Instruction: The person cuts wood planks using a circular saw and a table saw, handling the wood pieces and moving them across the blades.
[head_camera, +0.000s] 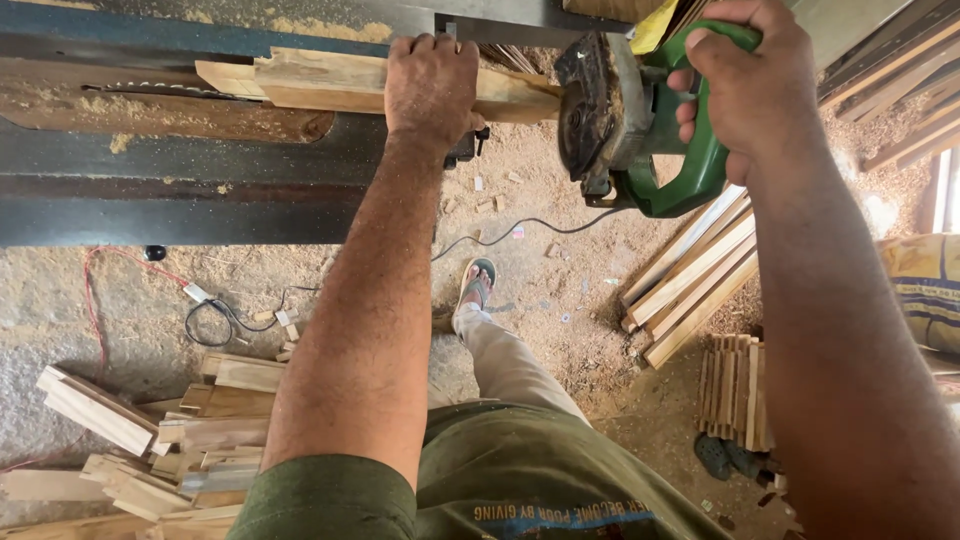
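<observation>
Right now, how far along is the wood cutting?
Done: cut offcuts piled on the floor. In hand: left hand pins a wood strip on the bench while right hand holds the green power saw at its end. Left: long slats stacked beside.

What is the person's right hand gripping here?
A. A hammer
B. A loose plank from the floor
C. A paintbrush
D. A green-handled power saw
D: the right hand is closed round the green handle of the power saw, whose blade end meets the wooden piece that the left hand presses onto the bench.
</observation>
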